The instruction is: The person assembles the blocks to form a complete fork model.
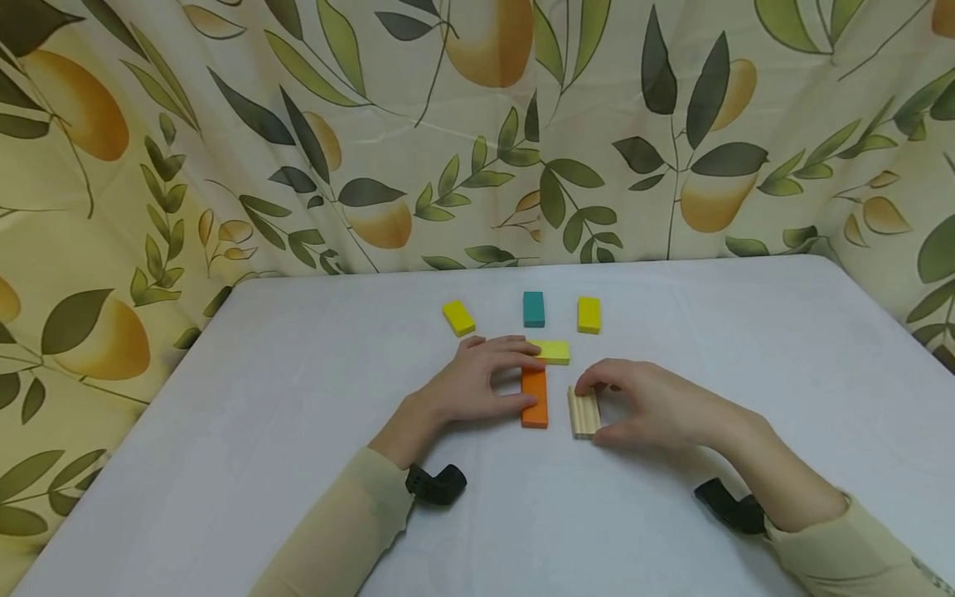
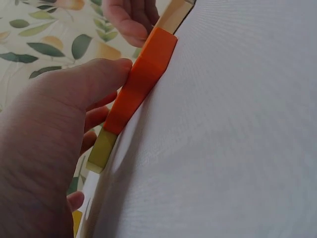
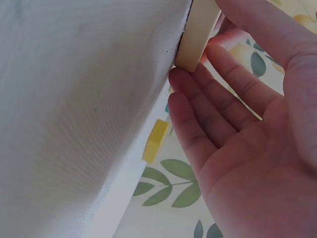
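My left hand (image 1: 481, 377) lies over an orange block (image 1: 534, 410), its thumb and index finger on it. Other left fingertips touch a light yellow block (image 1: 555, 353) set crosswise at the orange one's far end. In the left wrist view, the thumb rests against the orange block's edge (image 2: 133, 91), with the light yellow block (image 2: 102, 149) beyond. My right hand (image 1: 656, 406) pinches a pale wooden ridged block (image 1: 584, 413) between thumb and fingers at its near and far ends. That block stands a small gap right of the orange one. The right wrist view shows only its plain side (image 3: 195, 39).
Farther back on the white-covered table (image 1: 298, 356) lie a tilted yellow block (image 1: 458, 317), a teal block (image 1: 533, 309) and another yellow block (image 1: 588, 315). A fruit-patterned curtain (image 1: 462, 166) hangs behind the table. Each wrist wears a black device (image 1: 436, 485).
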`<state>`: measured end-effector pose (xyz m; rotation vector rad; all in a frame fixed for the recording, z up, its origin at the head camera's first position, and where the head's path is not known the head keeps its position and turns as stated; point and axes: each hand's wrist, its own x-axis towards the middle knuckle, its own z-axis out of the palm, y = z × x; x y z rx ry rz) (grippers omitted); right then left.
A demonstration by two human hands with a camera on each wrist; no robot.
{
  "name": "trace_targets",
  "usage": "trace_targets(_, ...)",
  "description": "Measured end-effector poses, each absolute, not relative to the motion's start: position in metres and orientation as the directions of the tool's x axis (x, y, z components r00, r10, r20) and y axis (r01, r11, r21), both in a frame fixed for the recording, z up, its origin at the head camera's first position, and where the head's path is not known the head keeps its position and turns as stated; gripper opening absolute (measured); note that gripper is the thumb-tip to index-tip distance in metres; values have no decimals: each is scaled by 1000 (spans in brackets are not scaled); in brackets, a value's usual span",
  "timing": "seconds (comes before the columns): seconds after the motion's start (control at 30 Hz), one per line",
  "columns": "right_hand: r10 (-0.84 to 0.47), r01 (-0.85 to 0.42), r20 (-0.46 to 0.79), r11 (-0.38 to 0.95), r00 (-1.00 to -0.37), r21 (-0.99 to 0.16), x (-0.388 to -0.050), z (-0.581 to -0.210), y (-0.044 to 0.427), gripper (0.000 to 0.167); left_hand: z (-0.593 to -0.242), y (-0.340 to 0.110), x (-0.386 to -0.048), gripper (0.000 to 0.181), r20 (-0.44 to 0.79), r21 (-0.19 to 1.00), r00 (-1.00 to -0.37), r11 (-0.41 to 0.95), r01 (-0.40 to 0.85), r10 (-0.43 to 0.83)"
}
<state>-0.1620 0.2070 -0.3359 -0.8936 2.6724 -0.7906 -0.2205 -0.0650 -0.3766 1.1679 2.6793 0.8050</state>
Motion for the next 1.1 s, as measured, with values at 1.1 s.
trace_targets(1.1, -625, -556, 96, 602, -775, -573, -154, -326, 196, 43, -376, -63, -224, 42, 113, 509, -708, 572, 644, 697)
